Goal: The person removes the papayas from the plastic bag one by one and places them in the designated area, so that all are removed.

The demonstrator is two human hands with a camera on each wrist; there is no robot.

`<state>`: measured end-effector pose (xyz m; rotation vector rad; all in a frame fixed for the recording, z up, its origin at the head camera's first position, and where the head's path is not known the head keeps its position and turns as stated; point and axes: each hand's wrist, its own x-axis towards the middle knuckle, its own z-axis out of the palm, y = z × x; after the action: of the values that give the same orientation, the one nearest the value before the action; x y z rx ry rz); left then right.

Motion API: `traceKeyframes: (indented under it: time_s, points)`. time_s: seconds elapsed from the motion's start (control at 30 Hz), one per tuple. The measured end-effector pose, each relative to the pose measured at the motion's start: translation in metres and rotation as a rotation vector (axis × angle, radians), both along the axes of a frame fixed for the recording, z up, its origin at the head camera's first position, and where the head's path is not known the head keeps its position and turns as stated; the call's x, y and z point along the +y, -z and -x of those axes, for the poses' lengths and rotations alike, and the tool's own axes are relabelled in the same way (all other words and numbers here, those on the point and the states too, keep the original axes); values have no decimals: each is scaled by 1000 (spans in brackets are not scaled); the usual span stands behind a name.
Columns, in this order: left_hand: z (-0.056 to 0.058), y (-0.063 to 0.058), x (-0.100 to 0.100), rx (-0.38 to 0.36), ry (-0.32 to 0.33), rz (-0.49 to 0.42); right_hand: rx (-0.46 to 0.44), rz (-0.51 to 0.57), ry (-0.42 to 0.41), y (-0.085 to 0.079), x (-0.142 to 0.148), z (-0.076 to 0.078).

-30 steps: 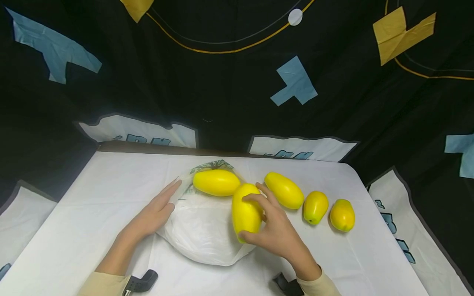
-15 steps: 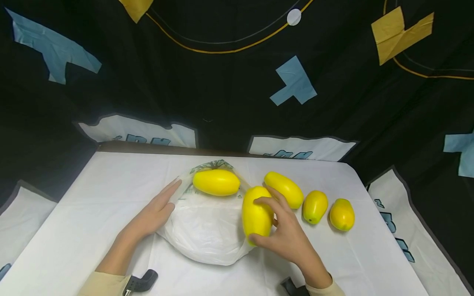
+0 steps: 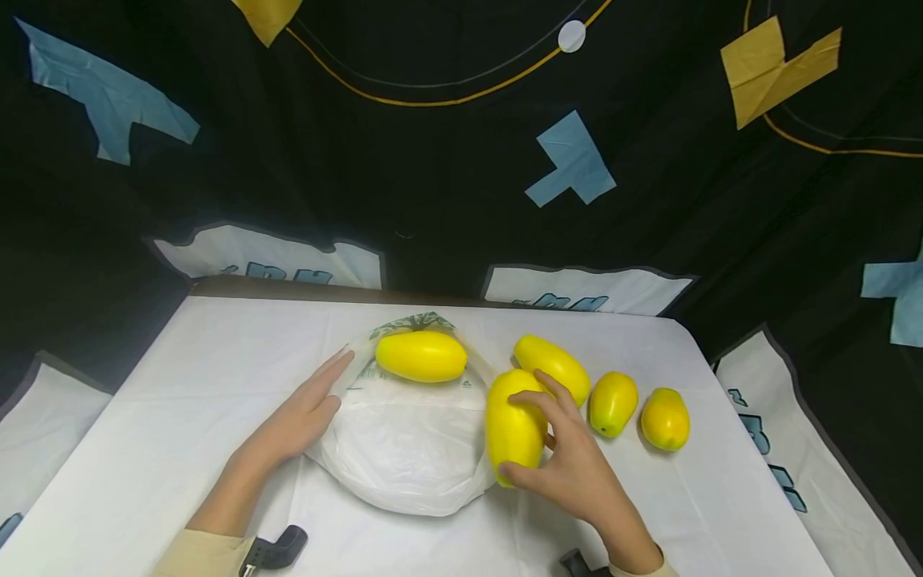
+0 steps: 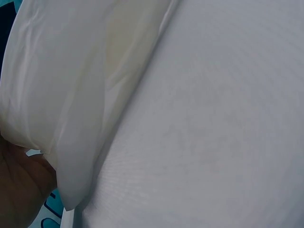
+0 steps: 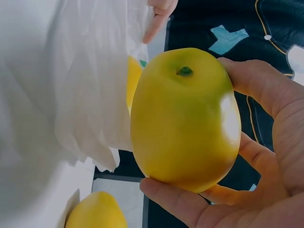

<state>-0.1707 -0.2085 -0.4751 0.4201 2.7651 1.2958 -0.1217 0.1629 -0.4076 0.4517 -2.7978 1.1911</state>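
A white plastic bag [image 3: 404,457] with green print lies on the table, mouth upward. My left hand [image 3: 306,413] rests along its left side with fingers extended; in the left wrist view bag film covers part of that hand. My right hand [image 3: 570,457] holds a yellow oblong fruit [image 3: 513,425] at the bag's right edge, fingertips on one side and thumb on the other. The right wrist view shows this fruit [image 5: 185,123] end on, with a small green stem nub. Another yellow fruit [image 3: 421,356] lies across the far part of the bag's mouth.
To the right of the bag stand a long yellow fruit [image 3: 554,367] and two shorter ones, a nearer-left fruit [image 3: 613,403] and a far-right fruit [image 3: 666,419]. A white cloth covers the table [image 3: 721,513]. Black patterned fabric [image 3: 447,184] hangs behind it.
My right hand has moved to the right and slightly nearer, carrying the yellow oblong fruit from over the bag to its right edge. My left hand and the other fruits have stayed put.
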Motion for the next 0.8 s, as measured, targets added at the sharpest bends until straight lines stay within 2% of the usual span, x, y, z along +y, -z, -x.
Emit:
traceKeyframes:
  time_s: [0.57,0.8]
  points:
    - [0,0,1,-12,4,-7,-29,-29,64,6,17,-7]
    - [-1,-3,2,-18,0,-2,-27,-41,64,11,24,-9]
